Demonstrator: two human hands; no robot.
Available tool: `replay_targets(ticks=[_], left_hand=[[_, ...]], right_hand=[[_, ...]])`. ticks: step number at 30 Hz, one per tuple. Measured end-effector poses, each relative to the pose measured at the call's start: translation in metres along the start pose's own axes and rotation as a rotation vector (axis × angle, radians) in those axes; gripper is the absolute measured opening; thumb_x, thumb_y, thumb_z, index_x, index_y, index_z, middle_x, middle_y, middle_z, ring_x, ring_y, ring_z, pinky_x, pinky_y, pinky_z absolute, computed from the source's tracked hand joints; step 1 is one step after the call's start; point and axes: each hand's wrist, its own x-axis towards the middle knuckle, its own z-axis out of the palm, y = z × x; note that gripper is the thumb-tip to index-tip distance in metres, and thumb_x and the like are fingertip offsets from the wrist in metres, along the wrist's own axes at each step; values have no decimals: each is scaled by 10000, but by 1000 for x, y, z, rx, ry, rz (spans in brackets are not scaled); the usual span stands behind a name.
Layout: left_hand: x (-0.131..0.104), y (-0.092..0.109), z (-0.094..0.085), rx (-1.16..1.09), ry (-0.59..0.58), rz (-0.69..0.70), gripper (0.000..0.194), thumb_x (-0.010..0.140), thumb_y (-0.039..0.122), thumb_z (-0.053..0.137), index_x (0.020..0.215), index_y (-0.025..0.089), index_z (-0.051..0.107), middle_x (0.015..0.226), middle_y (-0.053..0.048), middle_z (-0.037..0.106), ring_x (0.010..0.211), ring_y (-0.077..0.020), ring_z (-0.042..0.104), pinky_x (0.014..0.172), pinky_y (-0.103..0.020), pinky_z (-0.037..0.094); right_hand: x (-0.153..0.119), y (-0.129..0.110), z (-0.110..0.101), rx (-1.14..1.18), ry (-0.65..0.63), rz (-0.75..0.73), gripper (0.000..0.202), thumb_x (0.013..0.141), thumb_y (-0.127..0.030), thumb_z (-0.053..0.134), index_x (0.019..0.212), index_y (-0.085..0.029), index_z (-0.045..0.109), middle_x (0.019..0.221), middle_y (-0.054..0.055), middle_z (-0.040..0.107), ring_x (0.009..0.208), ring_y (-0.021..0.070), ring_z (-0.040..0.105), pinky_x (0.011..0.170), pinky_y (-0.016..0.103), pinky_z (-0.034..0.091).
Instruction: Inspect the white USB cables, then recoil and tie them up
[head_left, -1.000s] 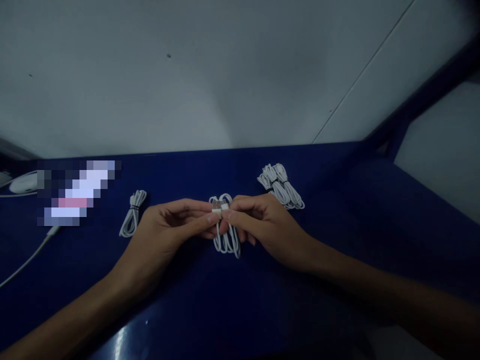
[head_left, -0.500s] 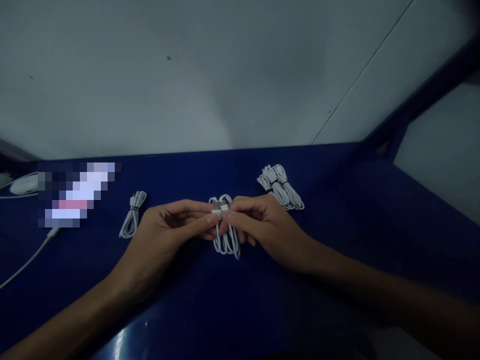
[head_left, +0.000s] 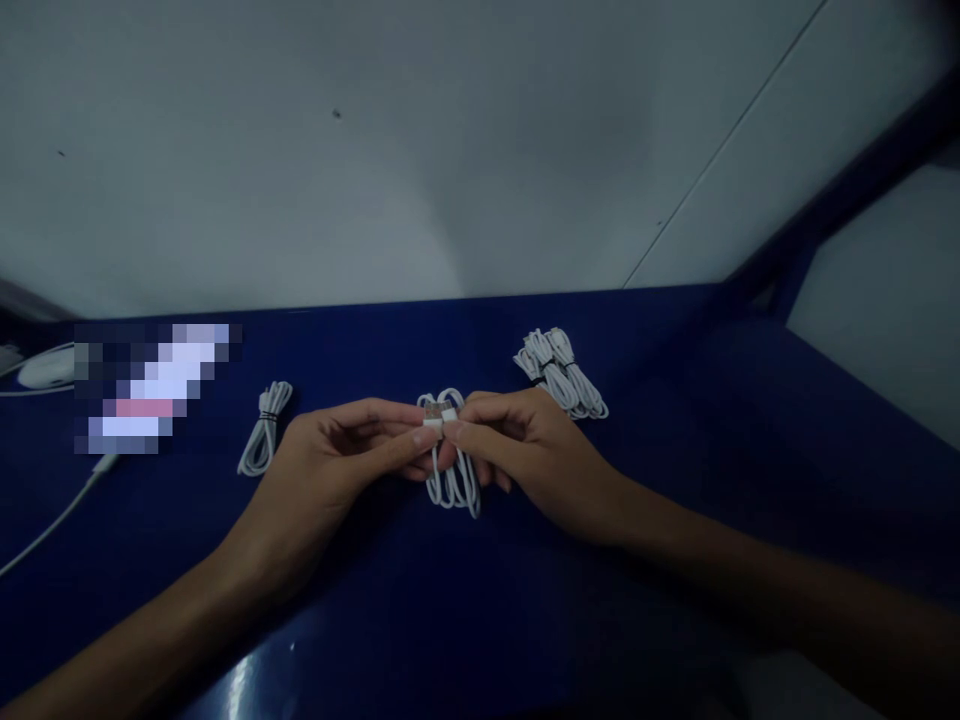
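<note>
A coiled white USB cable (head_left: pixel 454 492) is held between both hands above the blue table, its loops hanging below the fingers. My left hand (head_left: pixel 349 445) pinches the coil from the left, thumb on the white plug beneath its metal USB end. From the other side my right hand (head_left: pixel 529 440) is closed on the same cable, the thumb against the second white connector. The two plugs lie side by side, pointing away from me. My fingers hide the middle of the coil, so I cannot tell whether a tie goes round it.
Left of my hands lies a tied white cable bundle (head_left: pixel 264 430). Several more tied bundles (head_left: pixel 562 372) are piled at the back right. A blurred-out bright object (head_left: pixel 161 385) with a white cord (head_left: pixel 64 525) is on the blue table (head_left: pixel 420 620). Behind rises a grey wall (head_left: pixel 390 180).
</note>
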Motion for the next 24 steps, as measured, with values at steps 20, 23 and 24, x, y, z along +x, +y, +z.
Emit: replay_targets(ticks=[20, 23, 24], left_hand=[[-1, 2, 1, 0, -13, -18, 135, 887, 280, 936, 991, 223, 874, 906, -52, 871, 815, -160, 815, 812, -219, 651], [-1, 2, 1, 2, -9, -13, 145, 878, 294, 942, 982, 220, 872, 904, -59, 871, 817, -172, 817, 809, -236, 657], [-1, 2, 1, 8, -7, -17, 148, 878, 298, 942, 981, 219, 872, 901, -61, 870, 817, -175, 818, 808, -240, 657]], right_hand=[[0, -1, 0, -3, -8, 4, 267, 1029, -321, 713, 828, -195, 834, 766, -3, 658, 615, 89, 549, 557, 225, 445], [0, -2, 1, 12, -2, 9, 268, 1020, -321, 718, 812, -194, 828, 761, -1, 663, 614, 92, 550, 565, 226, 459], [0, -2, 1, 17, -2, 10, 269, 1019, -321, 719, 807, -193, 826, 757, -1, 664, 611, 92, 553, 564, 225, 463]])
